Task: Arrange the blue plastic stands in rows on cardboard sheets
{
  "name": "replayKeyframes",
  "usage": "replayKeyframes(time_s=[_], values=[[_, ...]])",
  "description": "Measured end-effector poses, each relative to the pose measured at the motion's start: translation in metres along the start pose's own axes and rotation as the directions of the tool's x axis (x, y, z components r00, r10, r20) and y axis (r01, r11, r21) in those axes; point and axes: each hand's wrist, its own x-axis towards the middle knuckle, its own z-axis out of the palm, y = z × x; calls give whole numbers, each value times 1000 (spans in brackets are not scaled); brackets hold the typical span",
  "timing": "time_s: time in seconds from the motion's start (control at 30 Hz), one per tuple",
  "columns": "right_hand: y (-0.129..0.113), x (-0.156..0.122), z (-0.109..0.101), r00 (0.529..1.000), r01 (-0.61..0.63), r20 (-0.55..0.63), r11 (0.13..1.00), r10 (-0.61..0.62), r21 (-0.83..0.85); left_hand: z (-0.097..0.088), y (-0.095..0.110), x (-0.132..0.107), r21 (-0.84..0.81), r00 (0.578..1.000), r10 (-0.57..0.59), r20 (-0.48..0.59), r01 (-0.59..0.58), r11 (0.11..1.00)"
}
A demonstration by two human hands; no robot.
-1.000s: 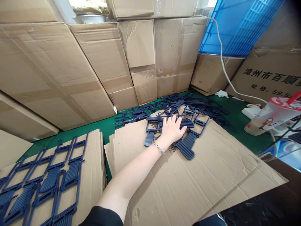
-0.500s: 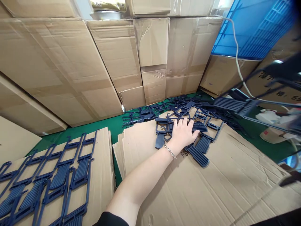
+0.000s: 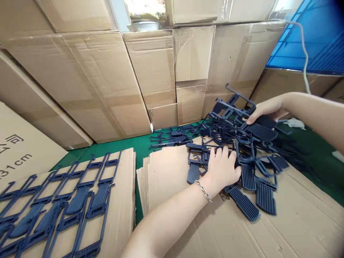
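Observation:
My left hand point(image 3: 222, 167), with a chain bracelet on the wrist, lies palm down on a heap of dark blue plastic frames with ribbed plates. Its fingers are stretched out over the pieces and the thumb stands apart. To the right and higher up, my right hand point(image 3: 266, 111) grips a cluster of the same plastic frames point(image 3: 232, 109), thumb on top; its other fingers are mostly hidden. Below that cluster, loose ribbed plates point(image 3: 244, 204) lie on the cardboard stack point(image 3: 215, 229), tangled with thin frame bars.
At left, several frames lie in overlapping rows point(image 3: 77, 200) on another cardboard stack point(image 3: 122, 200). More dark pieces point(image 3: 174, 138) cover the green floor point(image 3: 126, 143) behind. A wall of cartons point(image 3: 94, 82) closes the back. A blue crate point(image 3: 319, 39) and white cable point(image 3: 305, 53) stand upper right.
My right hand has come into view from the right, bringing a cluster of frames over the heap. My left hand stays on the pieces. The view has shifted somewhat left.

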Motion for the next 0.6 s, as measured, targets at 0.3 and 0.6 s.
replayKeyframes(time_s=[0.3, 0.6], values=[[35, 32, 42, 847, -99, 525, 995, 82, 3, 1, 0, 1, -6, 999, -15, 31, 15, 1000], [37, 47, 58, 960, -11, 279, 996, 34, -83, -2, 1, 1, -10, 998, -27, 48, 27, 1000]])
